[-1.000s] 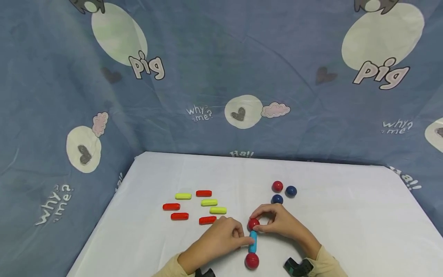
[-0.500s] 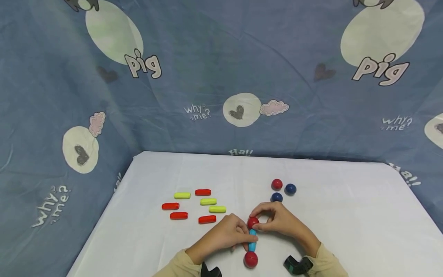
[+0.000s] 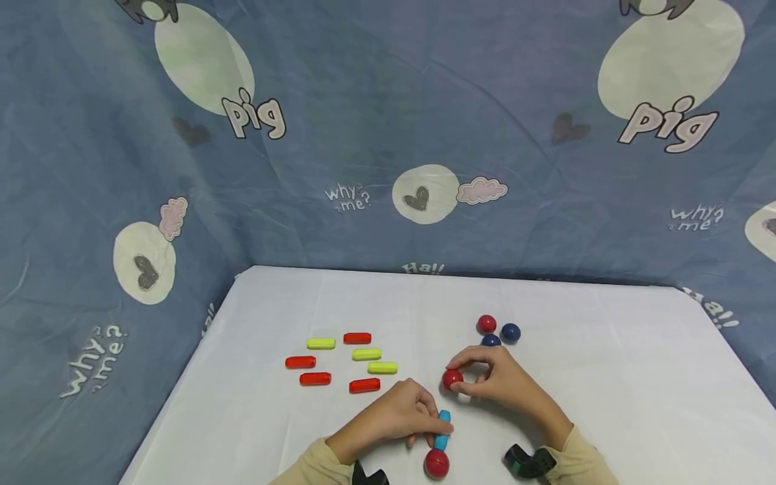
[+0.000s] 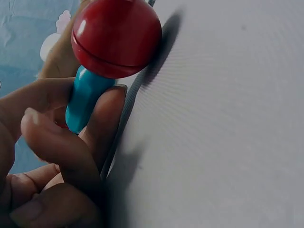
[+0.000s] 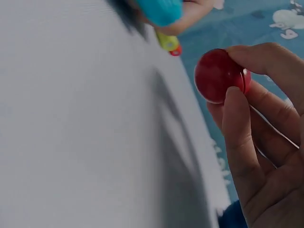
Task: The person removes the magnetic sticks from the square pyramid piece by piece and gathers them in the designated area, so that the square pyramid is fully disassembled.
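My left hand (image 3: 403,414) pinches a light blue rod (image 3: 441,441) between thumb and fingers. A red ball (image 3: 436,464) is joined to the rod's near end; the left wrist view shows this ball (image 4: 116,38) against the blue rod (image 4: 85,99). The rod's far end is bare. My right hand (image 3: 500,380) holds a second red ball (image 3: 452,379) by its fingertips, apart from the rod. In the right wrist view that ball (image 5: 221,76) sits between thumb and fingers, with a seam line on it.
Several red rods (image 3: 315,378) and yellow-green rods (image 3: 366,354) lie on the white table (image 3: 242,417) at left. Beyond my right hand are a red ball (image 3: 487,324) and two dark blue balls (image 3: 510,333), the nearer partly covered. A printed blue cloth (image 3: 315,135) hangs behind.
The red ball in my right hand has come off the blue rod's far end, moving away and slightly right. My left hand shifted its grip on the rod, which now tilts slightly.
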Action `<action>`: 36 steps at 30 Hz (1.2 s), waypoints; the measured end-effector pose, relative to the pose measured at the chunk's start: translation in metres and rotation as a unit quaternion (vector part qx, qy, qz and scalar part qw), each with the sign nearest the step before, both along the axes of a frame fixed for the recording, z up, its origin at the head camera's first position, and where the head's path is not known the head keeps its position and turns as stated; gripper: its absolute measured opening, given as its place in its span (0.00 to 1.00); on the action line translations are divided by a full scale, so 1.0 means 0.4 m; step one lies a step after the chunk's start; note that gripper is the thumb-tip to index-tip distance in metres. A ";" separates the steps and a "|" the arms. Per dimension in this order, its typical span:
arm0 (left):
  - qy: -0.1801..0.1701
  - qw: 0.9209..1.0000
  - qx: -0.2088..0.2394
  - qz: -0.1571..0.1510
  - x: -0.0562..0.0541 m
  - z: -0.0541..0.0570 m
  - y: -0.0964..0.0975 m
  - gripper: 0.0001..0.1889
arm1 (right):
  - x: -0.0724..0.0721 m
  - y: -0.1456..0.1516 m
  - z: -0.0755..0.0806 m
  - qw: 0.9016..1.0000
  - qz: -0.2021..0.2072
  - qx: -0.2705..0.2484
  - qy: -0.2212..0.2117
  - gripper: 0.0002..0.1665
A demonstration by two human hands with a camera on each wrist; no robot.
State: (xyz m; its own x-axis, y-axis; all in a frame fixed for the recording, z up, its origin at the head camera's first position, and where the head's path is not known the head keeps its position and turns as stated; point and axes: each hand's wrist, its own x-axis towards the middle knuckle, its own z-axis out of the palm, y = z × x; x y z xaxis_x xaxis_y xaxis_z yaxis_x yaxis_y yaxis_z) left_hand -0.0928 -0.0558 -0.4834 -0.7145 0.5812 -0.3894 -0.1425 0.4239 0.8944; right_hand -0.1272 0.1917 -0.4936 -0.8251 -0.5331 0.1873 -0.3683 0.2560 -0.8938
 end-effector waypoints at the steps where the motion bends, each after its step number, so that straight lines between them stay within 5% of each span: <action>1: -0.001 1.000 -0.001 0.001 0.000 -0.001 0.000 0.13 | -0.001 0.006 0.008 1.000 0.000 -0.008 -0.001 0.15; 8: -0.005 1.000 -0.006 0.004 0.002 0.000 0.000 0.13 | -0.014 0.110 0.055 0.995 -0.102 -0.009 0.005 0.14; 15: -0.002 1.000 -0.011 0.001 0.001 0.005 -0.004 0.12 | -0.022 0.210 0.077 0.978 -0.182 0.095 -0.024 0.15; 26: -0.005 1.000 -0.011 0.000 -0.001 0.011 -0.003 0.12 | -0.032 0.224 0.059 0.970 -0.161 0.180 0.001 0.15; 36: -0.014 1.000 -0.007 0.000 -0.001 0.012 -0.004 0.11 | -0.033 0.217 0.060 0.970 -0.164 0.179 -0.018 0.17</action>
State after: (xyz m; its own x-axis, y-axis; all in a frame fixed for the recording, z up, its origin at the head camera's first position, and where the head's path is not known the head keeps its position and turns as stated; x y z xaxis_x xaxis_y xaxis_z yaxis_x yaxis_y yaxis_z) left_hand -0.0933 -0.0573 -0.4785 -0.7026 0.5760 -0.4178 -0.1678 0.4365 0.8839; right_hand -0.1405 0.2785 -0.4696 -0.9640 -0.2660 0.0061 -0.1840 0.6500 -0.7373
